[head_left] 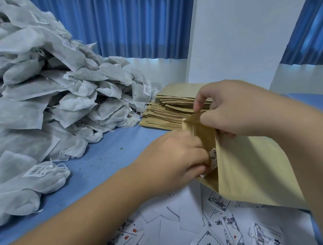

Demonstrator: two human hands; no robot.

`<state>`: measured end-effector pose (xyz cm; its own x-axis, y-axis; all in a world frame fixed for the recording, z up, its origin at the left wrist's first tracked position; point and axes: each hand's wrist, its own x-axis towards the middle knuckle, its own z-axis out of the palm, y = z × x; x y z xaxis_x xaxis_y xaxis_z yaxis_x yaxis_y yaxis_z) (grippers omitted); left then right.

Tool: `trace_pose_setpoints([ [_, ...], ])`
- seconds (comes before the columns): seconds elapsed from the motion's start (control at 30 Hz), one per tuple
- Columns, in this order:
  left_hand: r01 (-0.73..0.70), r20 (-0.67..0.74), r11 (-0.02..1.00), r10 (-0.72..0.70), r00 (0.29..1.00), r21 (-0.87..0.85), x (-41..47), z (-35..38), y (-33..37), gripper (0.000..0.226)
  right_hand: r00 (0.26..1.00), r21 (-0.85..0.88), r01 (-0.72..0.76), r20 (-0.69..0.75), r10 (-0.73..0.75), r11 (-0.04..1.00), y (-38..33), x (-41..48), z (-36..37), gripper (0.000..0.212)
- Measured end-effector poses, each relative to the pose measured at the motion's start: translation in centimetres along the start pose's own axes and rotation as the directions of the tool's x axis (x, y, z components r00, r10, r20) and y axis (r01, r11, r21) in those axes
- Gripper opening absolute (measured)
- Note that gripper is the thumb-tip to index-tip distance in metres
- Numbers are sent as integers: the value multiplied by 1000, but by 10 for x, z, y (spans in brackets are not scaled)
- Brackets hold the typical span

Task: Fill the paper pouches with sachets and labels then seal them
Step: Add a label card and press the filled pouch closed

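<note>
Fingers [196, 161] of the left hand [174, 156] are curled, pinching a small printed label [213, 159] at the mouth of the paper pouch [256, 172]; fingertips and the pouch wall hide most of the label. The right hand [235, 109] grips the pouch's top edge, holding it raised over the table's [103, 166] near right part, above loose labels [217, 226]. A pouch stack [166, 113] lies toward the far edge, partly behind the right hand; the sachet heap [47, 84] on the left is cut off.

packing workroom, heaped sachets [47, 91], stacked paper pouches [168, 111], loose labels [217, 226]
</note>
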<state>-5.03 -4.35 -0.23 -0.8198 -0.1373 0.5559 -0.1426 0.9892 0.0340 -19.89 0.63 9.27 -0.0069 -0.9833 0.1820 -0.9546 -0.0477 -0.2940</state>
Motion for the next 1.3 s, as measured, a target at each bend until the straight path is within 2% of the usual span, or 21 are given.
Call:
trace_pose_setpoints([
  [0.07, 40, 106, 998, -34, 994, -47, 3, 3, 4, 11, 1000, -21, 15, 6, -15, 1000, -2, -1, 0, 13],
  [0.17, 237, 305, 966, -195, 932, -106, 4, 8, 4, 13, 999, -21, 25, 23, -25, 999, -3, -2, 0, 12],
  [0.3, 329, 434, 936, -249, 866, -120, 6, 7, 7, 10, 999, -15, 37, 37, -36, 999, -4, -2, 2, 12],
  [0.37, 323, 446, 939, -242, 861, -114, 8, 5, 9, 10, 998, 1, 37, 41, -37, 999, -4, -2, 3, 13],
  [0.43, 305, 394, 946, -239, 888, -111, 7, 1, 9, 19, 999, 14, 38, 36, -39, 999, -4, -2, 3, 15],
  [0.53, 191, 306, 981, -169, 937, -43, 4, -4, 6, 22, 999, 0, 50, 3, -50, 999, -2, -2, 0, 15],
  [0.8, 214, 357, 975, -180, 917, -57, 9, 4, 13, 26, 997, 25, 75, 19, -76, 997, -4, -4, 0, 16],
  [0.9, 166, 275, 979, -127, 953, -121, 6, 4, 9, 24, 997, 16, 72, 23, -72, 997, -5, -7, -4, 20],
  [0.97, 102, 120, 984, -85, 989, -147, 1, 4, 8, 28, 997, 12, 74, -7, -74, 997, -3, -11, -8, 21],
  [1.0, 79, -5, 988, -81, 997, -129, -1, 3, 7, 28, 996, 15, 79, -34, -78, 997, -1, -14, -9, 21],
  [1.07, 97, -292, 992, -115, 950, -75, -4, 3, 3, 22, 992, 26, 95, -89, -92, 995, 5, -23, -10, 23],
  [1.13, 204, -465, 973, -229, 855, -105, -3, 1, -1, 21, 986, 43, 123, -121, -117, 991, 13, -37, -8, 27],
  [1.17, 269, -476, 951, -310, 823, -155, -1, 0, -2, 31, 983, 53, 144, -126, -136, 988, 16, -44, -8, 30],
  [1.23, 358, -384, 892, -443, 810, -275, 3, 2, 1, 55, 976, 62, 188, -122, -179, 980, 25, -59, -7, 35],
  [1.3, 374, -321, 877, -463, 826, -302, 4, 6, 9, 57, 970, 69, 213, -133, -202, 975, 34, -73, -8, 39],
])
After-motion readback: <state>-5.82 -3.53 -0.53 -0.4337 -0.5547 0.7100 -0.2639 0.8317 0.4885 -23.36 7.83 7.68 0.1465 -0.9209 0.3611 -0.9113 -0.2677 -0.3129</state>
